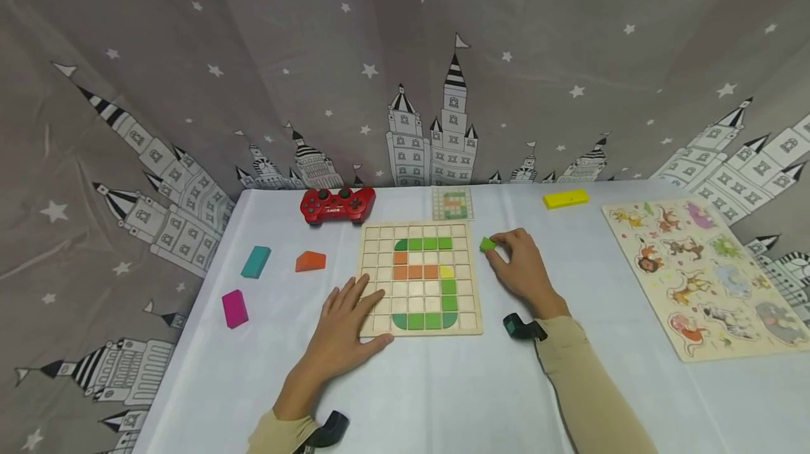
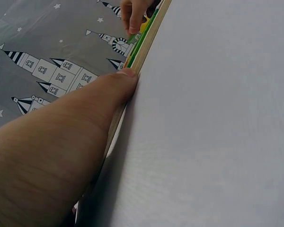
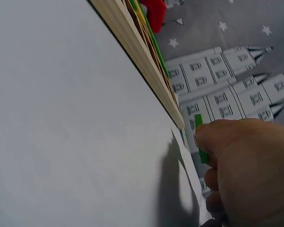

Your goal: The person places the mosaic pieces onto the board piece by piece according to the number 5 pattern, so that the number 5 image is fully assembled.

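A wooden grid board lies flat on the table, with green, orange and yellow tiles set in its cells in a shape like a 5. My left hand rests with spread fingers on the board's left edge; its thumb lies along the front edge in the left wrist view. To the right of the board, my right hand pinches a small green tile between thumb and fingers. The right wrist view shows that green tile edge-on, above the table. Behind the board lies a small pattern card.
A red game controller lies at the back left. Left of the board are an orange block, a teal block and a magenta block. A yellow block lies at the back right, an animal puzzle board at far right.
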The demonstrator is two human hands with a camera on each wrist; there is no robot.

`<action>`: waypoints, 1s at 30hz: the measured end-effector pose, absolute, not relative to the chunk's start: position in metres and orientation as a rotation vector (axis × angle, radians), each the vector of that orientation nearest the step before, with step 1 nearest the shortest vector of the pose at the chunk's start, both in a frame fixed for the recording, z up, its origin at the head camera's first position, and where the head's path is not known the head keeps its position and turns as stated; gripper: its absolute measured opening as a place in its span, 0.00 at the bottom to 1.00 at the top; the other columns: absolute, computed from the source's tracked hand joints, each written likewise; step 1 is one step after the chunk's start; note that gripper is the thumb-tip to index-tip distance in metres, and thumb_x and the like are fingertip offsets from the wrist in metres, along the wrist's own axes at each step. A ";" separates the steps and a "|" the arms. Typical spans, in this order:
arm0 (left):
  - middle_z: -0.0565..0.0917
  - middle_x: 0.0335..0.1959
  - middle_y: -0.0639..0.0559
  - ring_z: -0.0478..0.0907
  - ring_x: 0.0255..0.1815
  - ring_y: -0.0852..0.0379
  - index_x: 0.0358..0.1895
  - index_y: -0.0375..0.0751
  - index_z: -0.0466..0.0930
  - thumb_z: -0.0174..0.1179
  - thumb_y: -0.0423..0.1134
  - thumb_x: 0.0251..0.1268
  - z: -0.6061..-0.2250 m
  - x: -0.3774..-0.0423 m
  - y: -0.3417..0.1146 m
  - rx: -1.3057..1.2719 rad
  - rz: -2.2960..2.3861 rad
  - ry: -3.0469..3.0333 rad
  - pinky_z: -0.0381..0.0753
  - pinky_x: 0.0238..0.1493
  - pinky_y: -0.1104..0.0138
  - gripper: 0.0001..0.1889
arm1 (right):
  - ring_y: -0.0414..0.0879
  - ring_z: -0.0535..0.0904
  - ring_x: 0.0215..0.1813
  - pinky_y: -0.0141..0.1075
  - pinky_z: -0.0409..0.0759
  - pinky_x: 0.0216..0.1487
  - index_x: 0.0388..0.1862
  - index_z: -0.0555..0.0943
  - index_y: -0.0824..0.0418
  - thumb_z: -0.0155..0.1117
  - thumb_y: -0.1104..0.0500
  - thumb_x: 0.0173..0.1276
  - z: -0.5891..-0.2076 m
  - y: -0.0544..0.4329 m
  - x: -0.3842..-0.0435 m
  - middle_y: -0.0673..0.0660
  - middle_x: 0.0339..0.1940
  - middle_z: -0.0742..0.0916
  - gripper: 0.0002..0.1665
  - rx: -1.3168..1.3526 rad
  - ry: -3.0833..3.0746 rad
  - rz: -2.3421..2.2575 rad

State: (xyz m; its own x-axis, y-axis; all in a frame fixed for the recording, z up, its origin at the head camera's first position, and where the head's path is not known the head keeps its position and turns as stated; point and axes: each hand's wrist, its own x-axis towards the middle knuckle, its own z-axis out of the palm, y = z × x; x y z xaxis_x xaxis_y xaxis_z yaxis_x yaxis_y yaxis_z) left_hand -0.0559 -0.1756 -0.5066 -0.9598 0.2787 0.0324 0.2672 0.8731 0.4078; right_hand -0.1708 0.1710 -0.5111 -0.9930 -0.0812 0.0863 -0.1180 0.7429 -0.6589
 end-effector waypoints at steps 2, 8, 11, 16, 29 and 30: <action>0.59 0.83 0.45 0.51 0.84 0.39 0.75 0.54 0.70 0.65 0.67 0.58 -0.506 -0.056 -0.176 0.436 0.648 3.016 0.48 0.81 0.40 0.42 | 0.56 0.76 0.56 0.52 0.77 0.61 0.58 0.83 0.63 0.65 0.51 0.73 -0.509 0.165 -0.167 0.62 0.54 0.81 0.21 0.195 -2.869 1.110; 0.59 0.83 0.45 0.51 0.84 0.38 0.75 0.54 0.70 0.65 0.67 0.57 -0.505 -0.056 -0.176 0.430 0.644 3.013 0.48 0.81 0.40 0.42 | 0.51 0.75 0.51 0.46 0.77 0.53 0.55 0.84 0.61 0.66 0.50 0.72 -0.499 0.133 -0.151 0.57 0.49 0.81 0.19 0.401 -2.846 1.091; 0.59 0.83 0.45 0.51 0.84 0.38 0.75 0.54 0.70 0.65 0.67 0.58 -0.505 -0.056 -0.176 0.431 0.642 3.011 0.48 0.81 0.40 0.42 | 0.48 0.74 0.49 0.42 0.77 0.51 0.54 0.85 0.59 0.67 0.51 0.71 -0.493 0.116 -0.141 0.55 0.48 0.81 0.18 0.520 -2.842 1.075; 0.58 0.83 0.45 0.51 0.84 0.39 0.75 0.54 0.70 0.65 0.67 0.58 -0.505 -0.056 -0.174 0.435 0.629 3.008 0.49 0.81 0.40 0.42 | 0.46 0.74 0.48 0.40 0.78 0.49 0.53 0.86 0.57 0.68 0.50 0.71 -0.487 0.092 -0.124 0.52 0.48 0.82 0.17 0.669 -2.878 1.031; 0.59 0.83 0.45 0.51 0.84 0.39 0.74 0.54 0.70 0.65 0.67 0.58 -0.504 -0.056 -0.174 0.438 0.617 3.015 0.49 0.81 0.39 0.41 | 0.43 0.75 0.50 0.38 0.80 0.54 0.50 0.88 0.54 0.69 0.47 0.70 -0.481 0.053 -0.104 0.49 0.45 0.83 0.16 0.927 -2.926 0.855; 0.59 0.83 0.45 0.51 0.84 0.39 0.74 0.54 0.70 0.65 0.66 0.58 -0.504 -0.056 -0.174 0.438 0.616 3.015 0.49 0.81 0.39 0.41 | 0.43 0.75 0.50 0.38 0.80 0.55 0.50 0.88 0.54 0.69 0.47 0.70 -0.480 0.052 -0.104 0.49 0.45 0.84 0.16 0.931 -2.930 0.852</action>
